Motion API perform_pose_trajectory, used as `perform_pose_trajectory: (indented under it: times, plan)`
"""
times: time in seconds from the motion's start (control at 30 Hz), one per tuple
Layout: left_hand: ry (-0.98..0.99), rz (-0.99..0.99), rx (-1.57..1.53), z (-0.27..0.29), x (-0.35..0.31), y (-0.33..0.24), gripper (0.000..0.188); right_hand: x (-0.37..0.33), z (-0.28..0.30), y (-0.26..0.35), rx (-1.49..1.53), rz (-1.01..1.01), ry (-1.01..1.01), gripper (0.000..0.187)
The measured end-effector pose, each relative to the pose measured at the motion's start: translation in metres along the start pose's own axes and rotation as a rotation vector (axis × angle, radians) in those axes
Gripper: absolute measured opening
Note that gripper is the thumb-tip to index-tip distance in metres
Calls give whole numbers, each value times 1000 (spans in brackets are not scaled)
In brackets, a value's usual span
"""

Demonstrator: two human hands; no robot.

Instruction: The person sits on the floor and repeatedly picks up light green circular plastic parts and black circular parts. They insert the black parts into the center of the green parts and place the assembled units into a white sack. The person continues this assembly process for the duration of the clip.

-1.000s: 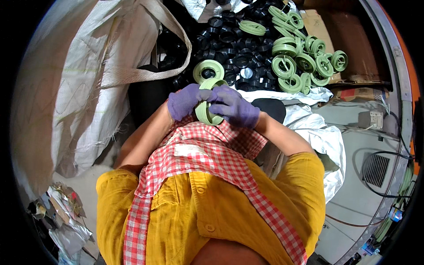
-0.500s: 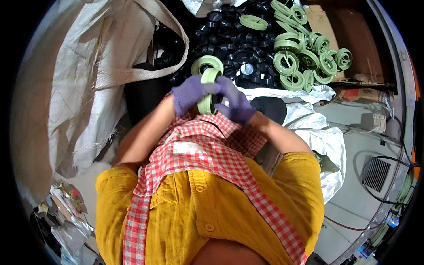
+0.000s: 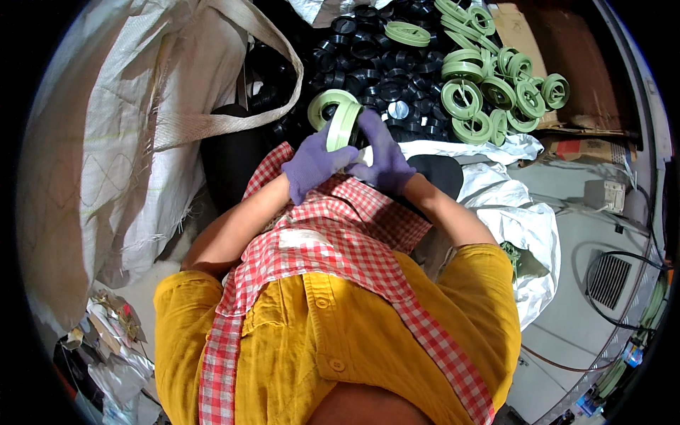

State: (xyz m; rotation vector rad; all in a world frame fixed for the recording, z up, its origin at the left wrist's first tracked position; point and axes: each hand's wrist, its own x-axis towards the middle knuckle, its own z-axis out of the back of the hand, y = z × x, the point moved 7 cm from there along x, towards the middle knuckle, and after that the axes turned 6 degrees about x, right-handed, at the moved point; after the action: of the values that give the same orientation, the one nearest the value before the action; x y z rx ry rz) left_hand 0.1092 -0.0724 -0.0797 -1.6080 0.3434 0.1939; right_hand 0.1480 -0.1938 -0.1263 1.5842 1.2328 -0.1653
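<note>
Between my two gloved hands stands a pale green plastic ring (image 3: 343, 127), tilted on edge, with something dark on its right side. My left hand (image 3: 312, 167), in a purple glove, is closed round its lower left. My right hand (image 3: 384, 157), gloved alike, curls round the right side and lower end of the ring, its fingertips partly hidden. Just beyond the held ring is another green ring (image 3: 318, 103), its lower part covered from view. Past my hands spreads a heap of small black plastic rings (image 3: 365, 53).
More green rings (image 3: 461, 99) are piled on the right of the heap, against cardboard (image 3: 520, 42). One green ring (image 3: 407, 33) lies farther back. A big white woven sack (image 3: 120, 127) with a strap fills the left. A white plastic bag (image 3: 542, 262) sits right of a grey metal panel's edge.
The held ring has turned from upright to a rightward tilt and shifted up slightly. My left hand has dropped below it, and my right hand's fingers have opened upward along its side.
</note>
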Motion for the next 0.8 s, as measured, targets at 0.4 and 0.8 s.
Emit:
perform_pose_trajectory:
  times: [0.4,0.8]
  plan:
    - [-156,-240,445,1,14,-8,58,-4,-9,54,-445,790,28,54]
    - [379,22,41,8,12,-3,17,-74,-77,44,-1505,1434,500,12]
